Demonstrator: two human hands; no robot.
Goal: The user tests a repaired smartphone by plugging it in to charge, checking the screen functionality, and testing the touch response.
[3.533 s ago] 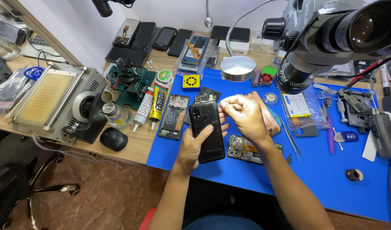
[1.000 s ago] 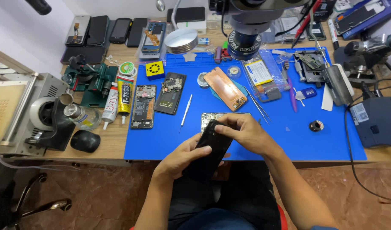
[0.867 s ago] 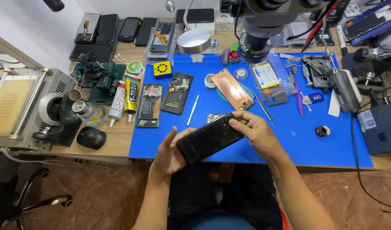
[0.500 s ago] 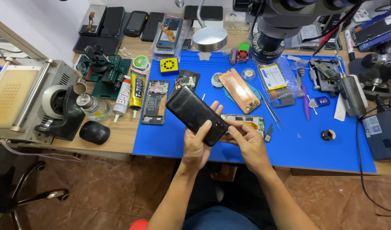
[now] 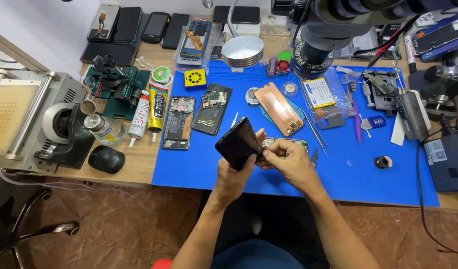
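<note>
At frame centre, the left hand [image 5: 235, 177] grips a tilted black smartphone [image 5: 238, 143] while the right hand [image 5: 287, 162] pinches its lower edge above the blue mat [image 5: 368, 182].

Phone [image 5: 238, 143] over mat [image 5: 368, 179] (near edge) — opened phones [image 5: 178, 122] behind-left.

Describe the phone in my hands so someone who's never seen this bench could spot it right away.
Start at the blue mat covering the wooden bench, then go to its front edge, where two hands meet. The black phone is gripped from below by the left hand, with the right hand at its edge. Unlike the opened phones lying flat nearby, it is raised, tilted and closed.
</note>
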